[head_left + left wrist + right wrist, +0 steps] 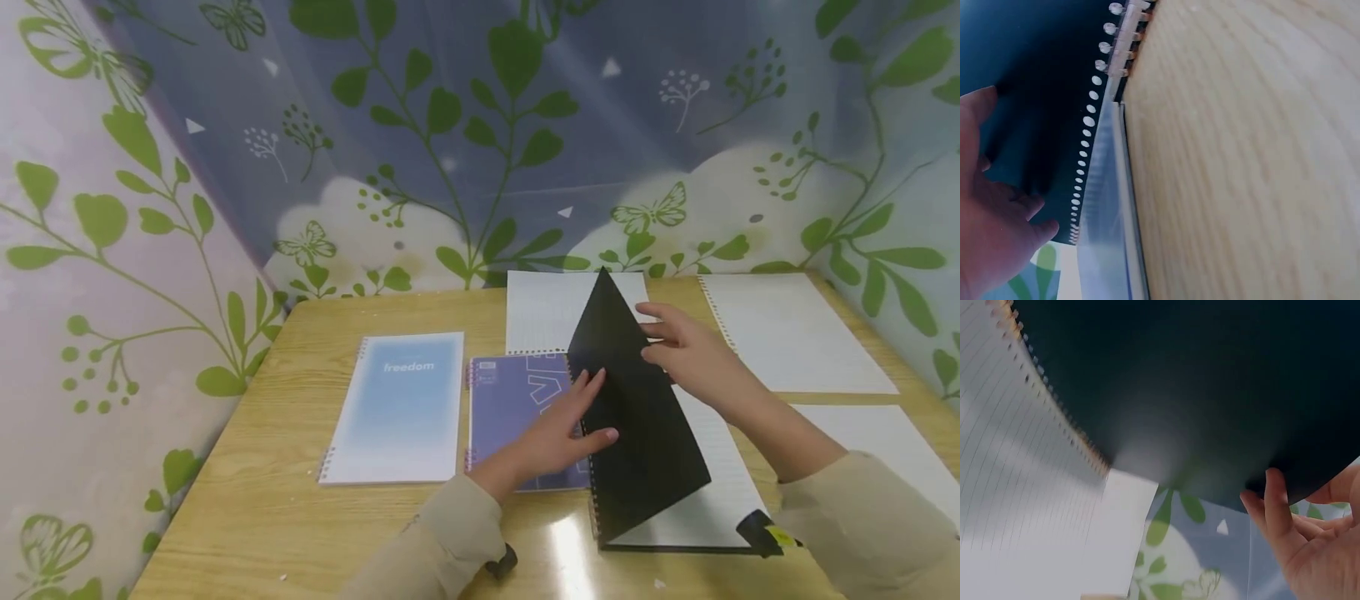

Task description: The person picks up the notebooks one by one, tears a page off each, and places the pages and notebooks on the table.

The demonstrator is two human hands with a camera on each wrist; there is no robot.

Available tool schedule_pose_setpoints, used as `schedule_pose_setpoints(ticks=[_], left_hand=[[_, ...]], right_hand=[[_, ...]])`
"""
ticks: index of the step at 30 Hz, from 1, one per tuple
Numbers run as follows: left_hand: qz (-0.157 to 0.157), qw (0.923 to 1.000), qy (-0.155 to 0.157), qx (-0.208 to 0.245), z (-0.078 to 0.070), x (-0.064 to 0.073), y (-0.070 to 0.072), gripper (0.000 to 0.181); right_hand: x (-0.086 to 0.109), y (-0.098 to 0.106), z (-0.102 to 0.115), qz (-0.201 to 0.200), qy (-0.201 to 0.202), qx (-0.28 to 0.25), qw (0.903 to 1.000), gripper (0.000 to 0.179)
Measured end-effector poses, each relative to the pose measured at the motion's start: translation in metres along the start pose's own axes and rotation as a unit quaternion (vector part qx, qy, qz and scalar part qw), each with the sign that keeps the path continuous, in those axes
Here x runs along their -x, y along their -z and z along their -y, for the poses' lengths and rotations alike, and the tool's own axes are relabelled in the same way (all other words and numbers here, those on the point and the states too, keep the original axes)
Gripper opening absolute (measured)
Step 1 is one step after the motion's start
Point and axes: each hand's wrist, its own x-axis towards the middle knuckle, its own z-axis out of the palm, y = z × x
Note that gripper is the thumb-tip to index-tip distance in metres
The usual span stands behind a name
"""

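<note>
A spiral notebook lies at the right of the table in the head view, its black cover (645, 458) raised at an angle over white lined pages (720, 450). My right hand (690, 354) pinches the free edge of this cover near its upper part; the right wrist view shows fingers (1277, 494) against its inner side. Spread and fairly straight, the fingers of my left hand (558, 437) touch the cover's outer face beside the coil binding (1119, 56). Beneath the left hand is a purple notebook (502, 417), partly covered.
A blue-and-white "freedom" notebook (405, 417) lies to the left. Lined sheets with punched edges lie behind the black notebook (536, 308) and at the far right (802, 333), with another white sheet (885, 433) nearer. A patterned cloth (480, 150) hangs behind the wooden table (247, 500).
</note>
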Motion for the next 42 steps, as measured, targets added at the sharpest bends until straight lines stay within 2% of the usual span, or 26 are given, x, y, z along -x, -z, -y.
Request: schedule_pose_setpoints(ticks=[5,13,17,22,28,31,35,39,42], left_hand=[[0.02,0.9976,0.003,-0.066,0.0,-0.001,-0.006,0.074],[0.052,0.9862,0.012,-0.157,0.001,-0.004,-0.014,0.074],[0.063,0.9783,0.02,-0.196,0.001,-0.006,-0.018,0.075],[0.072,0.9715,0.039,-0.223,0.002,-0.005,-0.022,0.074],[0.071,0.9626,0.055,-0.256,0.003,-0.004,-0.028,0.072],[0.073,0.9571,0.057,-0.275,0.003,-0.005,-0.031,0.071],[0.079,0.9555,0.062,-0.277,0.002,-0.006,-0.031,0.07],[0.086,0.9527,0.068,-0.283,-0.003,-0.007,-0.03,0.069],[0.088,0.9463,0.071,-0.303,-0.007,-0.008,-0.028,0.069]], right_hand=[[0.005,0.013,-0.02,-0.011,-0.017,0.044,0.9988,0.06],[0.009,0.024,-0.068,-0.027,-0.046,0.091,0.9944,0.06],[0.012,0.021,-0.093,-0.031,-0.06,0.095,0.9932,0.059],[0.015,0.011,-0.121,-0.035,-0.064,0.091,0.9932,0.06],[0.013,-0.003,-0.147,-0.022,-0.055,0.137,0.9888,0.065],[0.012,-0.013,-0.154,-0.027,-0.049,0.175,0.983,0.077],[0.015,-0.025,-0.157,-0.044,-0.046,0.238,0.9692,0.092],[0.019,-0.032,-0.157,-0.042,-0.045,0.291,0.9546,0.087],[0.019,-0.034,-0.158,-0.034,-0.038,0.323,0.9452,0.082]])
